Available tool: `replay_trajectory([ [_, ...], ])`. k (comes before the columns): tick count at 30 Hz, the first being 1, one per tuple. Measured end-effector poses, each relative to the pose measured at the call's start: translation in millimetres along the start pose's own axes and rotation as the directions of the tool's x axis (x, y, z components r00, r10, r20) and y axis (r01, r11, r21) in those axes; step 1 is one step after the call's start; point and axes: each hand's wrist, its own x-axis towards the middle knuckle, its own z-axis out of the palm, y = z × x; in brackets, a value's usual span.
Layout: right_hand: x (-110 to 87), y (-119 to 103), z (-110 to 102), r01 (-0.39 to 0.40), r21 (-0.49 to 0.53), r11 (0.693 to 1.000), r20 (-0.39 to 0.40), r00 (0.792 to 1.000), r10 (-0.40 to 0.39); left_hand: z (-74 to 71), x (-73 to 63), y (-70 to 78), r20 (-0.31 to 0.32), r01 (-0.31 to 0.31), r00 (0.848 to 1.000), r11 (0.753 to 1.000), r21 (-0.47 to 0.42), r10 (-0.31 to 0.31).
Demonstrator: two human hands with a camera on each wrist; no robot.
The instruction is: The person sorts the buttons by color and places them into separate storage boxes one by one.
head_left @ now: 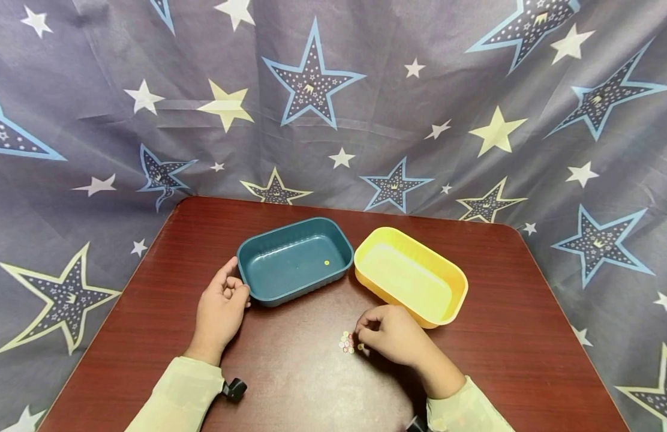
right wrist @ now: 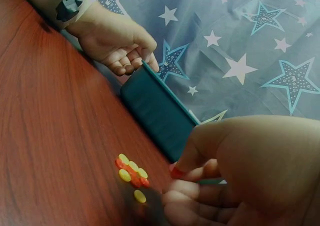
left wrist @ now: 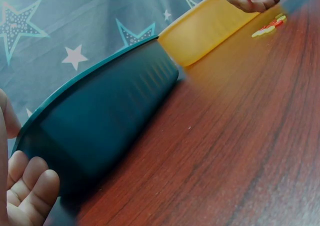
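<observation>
My left hand (head_left: pixel 221 312) holds the left end of a teal plastic tray (head_left: pixel 296 289), its index finger along the outside and the other fingers bent near the front corner. A single small yellow disc (head_left: pixel 326 263) lies inside this tray. My right hand (head_left: pixel 393 335) pinches a small red disc (right wrist: pixel 175 171) between thumb and finger, in front of the yellow tray (head_left: pixel 372 287). Just left of that hand, a cluster of small red and yellow discs (head_left: pixel 346 342) lies on the table, with a loose yellow disc (right wrist: pixel 139 196) beside it in the right wrist view.
Both trays stand close together on a reddish-brown wooden table (head_left: pixel 290 372). Behind the table hangs a grey curtain (head_left: pixel 366 138) with printed stars. Each wrist bears a small dark camera, such as the left wrist camera (head_left: pixel 234 390).
</observation>
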Motion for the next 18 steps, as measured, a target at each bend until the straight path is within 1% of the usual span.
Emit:
replay_trajectory([
  [3, 0.1, -1.1, -2.9, -0.023, 0.040, 0.999, -0.003, 1.000, 0.023, -0.2, 0.3, -0.2, 0.000, -0.002, 1.000, 1.000, -0.001, 0.002],
  [6, -0.2, -2.6, -6.6, -0.071, 0.079, 0.994, 0.008, 0.997, 0.071, 0.3, 0.1, 0.0, 0.001, 0.002, 1.000, 1.000, -0.003, -0.002],
  [9, -0.6, -5.3, -11.1, -0.119, 0.141, 0.983, 0.029, 0.993, 0.116, 0.7, -0.7, 0.2, 0.004, 0.010, 1.000, 1.000, -0.002, -0.010],
  [13, -0.3, -11.1, -19.3, -0.142, 0.222, 0.965, 0.045, 0.990, 0.135, 0.9, -1.5, 1.0, 0.005, 0.017, 1.000, 1.000, -0.004, -0.017],
  [18, 1.4, -19.6, -32.2, -0.158, 0.253, 0.954, 0.038, 0.987, 0.153, 0.7, -1.4, 0.9, 0.002, 0.011, 1.000, 1.000, -0.003, -0.011],
])
